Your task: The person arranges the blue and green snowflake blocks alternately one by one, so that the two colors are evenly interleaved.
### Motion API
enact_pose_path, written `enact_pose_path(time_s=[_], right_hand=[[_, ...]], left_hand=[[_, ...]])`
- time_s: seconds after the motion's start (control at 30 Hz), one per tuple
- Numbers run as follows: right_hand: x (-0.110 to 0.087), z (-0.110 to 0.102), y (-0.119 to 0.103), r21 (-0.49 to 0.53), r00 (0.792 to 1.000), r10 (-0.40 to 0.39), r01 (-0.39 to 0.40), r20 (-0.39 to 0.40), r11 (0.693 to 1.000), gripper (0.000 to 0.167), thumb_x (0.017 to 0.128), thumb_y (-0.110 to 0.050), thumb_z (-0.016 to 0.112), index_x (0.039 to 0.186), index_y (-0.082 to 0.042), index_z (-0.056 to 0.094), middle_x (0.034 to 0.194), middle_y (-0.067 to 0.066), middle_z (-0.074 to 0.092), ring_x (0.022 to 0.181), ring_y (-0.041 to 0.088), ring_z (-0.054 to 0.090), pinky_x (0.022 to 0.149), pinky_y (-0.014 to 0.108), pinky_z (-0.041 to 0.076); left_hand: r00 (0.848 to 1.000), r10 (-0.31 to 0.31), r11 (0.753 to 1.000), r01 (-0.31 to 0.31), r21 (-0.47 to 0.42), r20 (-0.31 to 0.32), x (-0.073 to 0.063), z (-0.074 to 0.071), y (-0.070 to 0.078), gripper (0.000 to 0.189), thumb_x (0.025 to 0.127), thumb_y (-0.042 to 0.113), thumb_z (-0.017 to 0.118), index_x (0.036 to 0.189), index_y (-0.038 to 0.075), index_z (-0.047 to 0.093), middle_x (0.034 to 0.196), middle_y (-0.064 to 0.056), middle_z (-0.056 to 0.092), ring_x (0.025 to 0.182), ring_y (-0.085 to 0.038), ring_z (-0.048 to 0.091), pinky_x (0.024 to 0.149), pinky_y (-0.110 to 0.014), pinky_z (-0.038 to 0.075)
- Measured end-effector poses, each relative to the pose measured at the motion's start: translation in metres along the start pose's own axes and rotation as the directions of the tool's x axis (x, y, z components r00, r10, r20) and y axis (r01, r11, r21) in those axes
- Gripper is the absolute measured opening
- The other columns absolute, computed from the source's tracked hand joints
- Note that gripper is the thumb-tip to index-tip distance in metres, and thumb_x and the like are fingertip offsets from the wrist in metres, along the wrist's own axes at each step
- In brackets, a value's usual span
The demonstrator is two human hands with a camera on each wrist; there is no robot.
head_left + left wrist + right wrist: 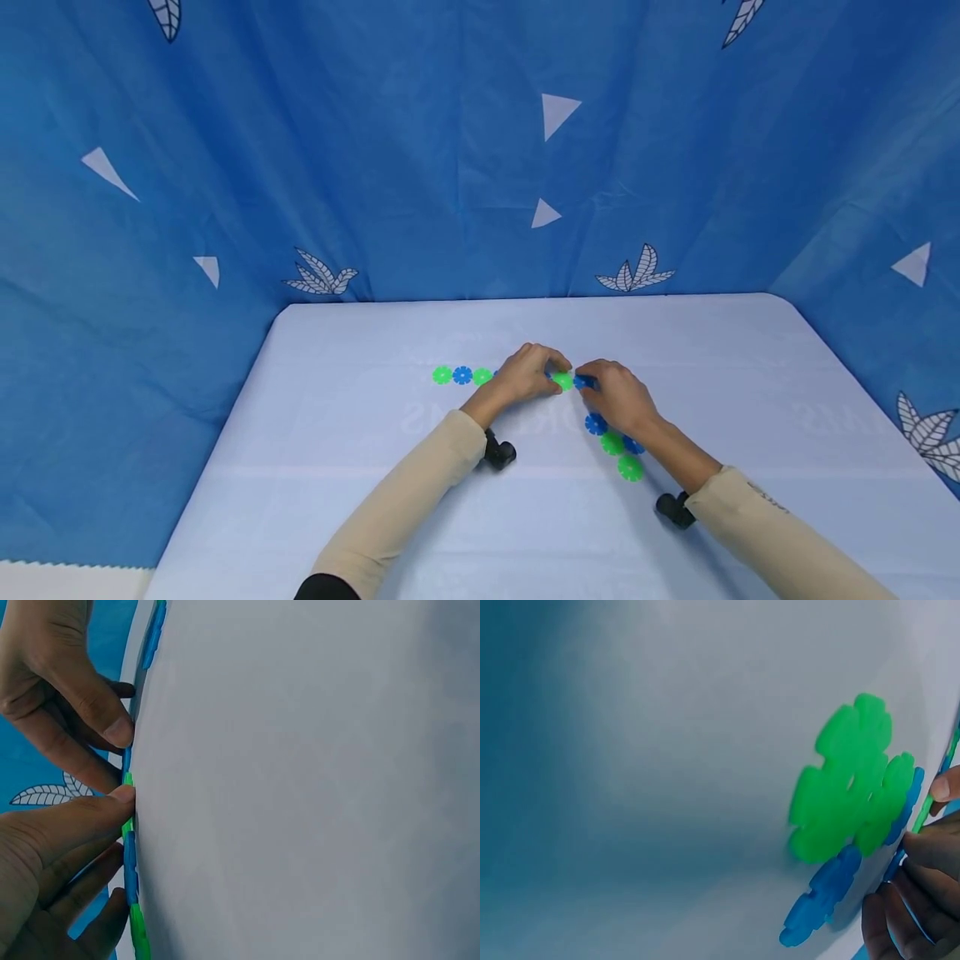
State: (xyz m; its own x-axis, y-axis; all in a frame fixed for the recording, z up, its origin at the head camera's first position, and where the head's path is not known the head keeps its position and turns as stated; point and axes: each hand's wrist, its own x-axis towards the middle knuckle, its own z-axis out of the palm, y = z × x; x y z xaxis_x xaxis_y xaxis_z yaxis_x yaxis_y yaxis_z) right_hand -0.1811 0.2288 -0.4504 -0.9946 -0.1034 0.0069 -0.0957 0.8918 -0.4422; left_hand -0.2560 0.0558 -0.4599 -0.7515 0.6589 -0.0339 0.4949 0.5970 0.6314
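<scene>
A row of notched plastic discs, green [442,375] and blue [462,376] by turns, runs across the white table. My left hand [527,373] covers its middle and pinches the green disc [562,381] at the right end between thumb and fingers. Right beside it, my right hand [618,396] pinches a blue disc [581,382] at the edge of that green one. In the left wrist view the two discs meet edge to edge; whether their notches interlock I cannot tell. The fingers partly hide both.
Below the right hand lie loose discs: a blue one [596,423], a green one [612,442], another blue one [633,445] and a nearer green one [630,468]. Blue patterned cloth [457,167] hangs behind the table [337,500] and at its sides.
</scene>
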Motion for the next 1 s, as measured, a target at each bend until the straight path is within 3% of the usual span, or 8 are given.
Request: enact_pose_path(time_s=[0.57, 1.0], right_hand=[[0.000, 0.001, 0.002, -0.041, 1.000, -0.016, 0.016, -0.008, 0.999, 0.035, 0.090, -0.012, 0.071, 0.123, 0.000, 0.066, 0.125, 0.019, 0.063, 0.118, 0.039, 0.057, 0.091, 0.055, 0.049], [-0.014, -0.011, 0.005, 0.059, 0.999, -0.007, 0.009, -0.033, 0.998, 0.038, 0.089, -0.015, 0.070, 0.123, 0.001, 0.066, 0.127, 0.020, 0.061, 0.121, 0.041, 0.054, 0.096, 0.060, 0.044]], left_hand=[[1.000, 0.003, 1.000, -0.003, -0.005, 0.010, 0.000, -0.002, 0.002, 0.038, 0.083, 0.014, 0.080, 0.120, 0.013, 0.071, 0.117, 0.003, 0.070, 0.117, -0.014, 0.059, 0.099, -0.027, 0.044], [1.000, 0.007, 1.000, -0.007, -0.012, 0.012, 0.000, -0.001, 0.001, 0.039, 0.083, 0.014, 0.080, 0.121, 0.012, 0.071, 0.117, 0.002, 0.070, 0.115, -0.013, 0.060, 0.098, -0.026, 0.045]])
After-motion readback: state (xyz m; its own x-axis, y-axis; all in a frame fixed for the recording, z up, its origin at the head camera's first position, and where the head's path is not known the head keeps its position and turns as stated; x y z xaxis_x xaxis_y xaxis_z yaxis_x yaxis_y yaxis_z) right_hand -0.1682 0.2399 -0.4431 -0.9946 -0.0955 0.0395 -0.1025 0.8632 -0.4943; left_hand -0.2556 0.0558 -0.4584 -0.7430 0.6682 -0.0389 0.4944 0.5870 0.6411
